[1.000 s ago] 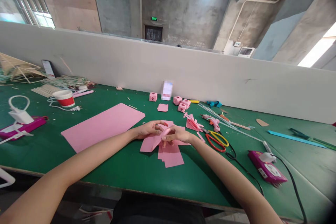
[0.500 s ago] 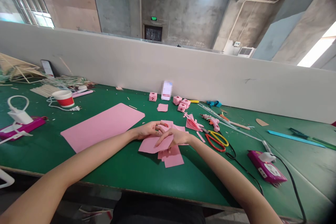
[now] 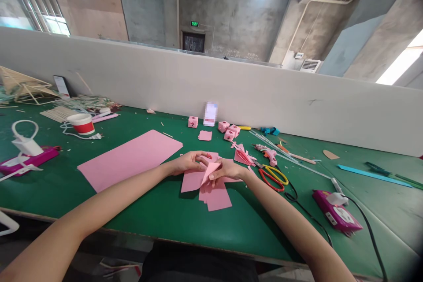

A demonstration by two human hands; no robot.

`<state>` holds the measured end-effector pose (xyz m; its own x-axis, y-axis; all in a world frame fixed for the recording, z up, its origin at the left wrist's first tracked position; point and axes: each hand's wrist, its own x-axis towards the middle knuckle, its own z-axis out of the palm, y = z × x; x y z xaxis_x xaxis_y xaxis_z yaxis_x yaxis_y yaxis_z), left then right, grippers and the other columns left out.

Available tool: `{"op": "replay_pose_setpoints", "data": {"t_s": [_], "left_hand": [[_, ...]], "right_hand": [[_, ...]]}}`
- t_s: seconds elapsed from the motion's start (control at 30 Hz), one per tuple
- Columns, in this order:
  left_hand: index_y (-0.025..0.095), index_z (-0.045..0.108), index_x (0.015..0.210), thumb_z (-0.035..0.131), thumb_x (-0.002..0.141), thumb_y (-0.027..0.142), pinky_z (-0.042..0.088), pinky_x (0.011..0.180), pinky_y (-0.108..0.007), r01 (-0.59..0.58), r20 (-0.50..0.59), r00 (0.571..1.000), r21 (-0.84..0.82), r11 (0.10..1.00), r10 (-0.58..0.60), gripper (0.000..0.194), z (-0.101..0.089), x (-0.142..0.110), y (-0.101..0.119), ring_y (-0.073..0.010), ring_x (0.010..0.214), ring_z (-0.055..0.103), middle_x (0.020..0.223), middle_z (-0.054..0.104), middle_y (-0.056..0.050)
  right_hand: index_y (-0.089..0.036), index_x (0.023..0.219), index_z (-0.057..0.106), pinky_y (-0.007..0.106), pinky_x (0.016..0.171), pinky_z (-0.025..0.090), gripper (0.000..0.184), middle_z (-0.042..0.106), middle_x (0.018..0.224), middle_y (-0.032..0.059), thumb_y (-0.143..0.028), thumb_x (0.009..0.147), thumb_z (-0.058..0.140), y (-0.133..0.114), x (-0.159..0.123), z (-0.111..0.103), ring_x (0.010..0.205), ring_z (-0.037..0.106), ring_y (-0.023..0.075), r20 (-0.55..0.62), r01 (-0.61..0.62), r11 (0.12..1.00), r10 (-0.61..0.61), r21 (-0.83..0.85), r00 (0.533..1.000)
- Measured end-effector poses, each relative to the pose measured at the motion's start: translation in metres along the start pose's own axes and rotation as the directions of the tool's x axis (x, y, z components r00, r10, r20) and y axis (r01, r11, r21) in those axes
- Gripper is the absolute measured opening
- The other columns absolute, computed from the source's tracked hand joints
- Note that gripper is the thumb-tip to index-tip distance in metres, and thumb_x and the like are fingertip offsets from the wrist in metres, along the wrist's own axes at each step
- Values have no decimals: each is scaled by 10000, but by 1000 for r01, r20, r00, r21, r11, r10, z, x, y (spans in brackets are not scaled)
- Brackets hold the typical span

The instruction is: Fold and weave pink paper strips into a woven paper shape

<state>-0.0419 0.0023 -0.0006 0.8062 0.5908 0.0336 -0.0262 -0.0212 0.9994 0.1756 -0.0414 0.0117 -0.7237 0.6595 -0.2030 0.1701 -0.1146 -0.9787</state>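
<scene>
Between both hands is a piece of pink paper point(image 3: 191, 181), with one flap bent upward. My left hand point(image 3: 187, 163) pinches its far edge, fingers partly hidden behind the raised flap. At the flap's right side, my right hand point(image 3: 224, 170) grips the same paper between thumb and fingers. Several loose pink paper pieces point(image 3: 220, 200) lie overlapped on the table beneath the hands. To the left rests a large pink sheet point(image 3: 128, 158). Behind the hands sits a small stack of pink squares point(image 3: 205, 135).
Folded pink paper cubes point(image 3: 224, 126) stand near a propped phone point(image 3: 210, 114). Scissors point(image 3: 272, 177), a glue gun point(image 3: 267, 153) and a purple power strip point(image 3: 337, 211) lie right. A paper cup point(image 3: 81, 124) and another power strip point(image 3: 31, 161) are left on the green table point(image 3: 158, 224).
The paper flap was raised, then pressed flatter under my right fingers, and now stands up again. My right thumb is back on the flap's near side. My left hand stays in place.
</scene>
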Motion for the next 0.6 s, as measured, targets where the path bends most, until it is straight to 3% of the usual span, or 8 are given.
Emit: {"op": "replay_pose_setpoints", "data": {"t_s": [0.17,0.37,0.47,0.6], "left_hand": [[210,615,1204,802,712,284,500,877,-337,-15,-31,999,60,998,17,532,4,-1,2,-250,1040,657,1095,710,-100],[176,620,1115,788,704,307,499,834,-326,-17,-207,978,70,997,31,463,3,0,-1,-244,984,660,1075,697,-102],[171,609,1112,798,678,318,498,787,-312,-19,-244,969,57,998,32,495,1,2,-3,-237,941,663,1090,693,-105],[170,588,1151,770,691,361,488,681,-302,20,-330,944,108,994,17,530,3,4,-6,-224,791,675,996,717,-95]], "right_hand": [[-73,879,735,349,729,587,372,747,787,105,-334,637,846,3,0,-5,711,726,219,17,-49,998,48,40,999],[-123,1121,597,284,597,592,568,737,813,74,-286,642,857,9,4,-4,684,729,209,-244,54,982,-8,183,970],[-163,1210,511,307,638,606,665,737,838,69,-287,654,853,11,8,-2,711,735,210,-279,86,968,-18,236,960],[-196,1174,512,330,651,612,613,725,834,50,-319,672,843,12,13,3,706,726,201,-332,114,970,-37,216,942]]}}
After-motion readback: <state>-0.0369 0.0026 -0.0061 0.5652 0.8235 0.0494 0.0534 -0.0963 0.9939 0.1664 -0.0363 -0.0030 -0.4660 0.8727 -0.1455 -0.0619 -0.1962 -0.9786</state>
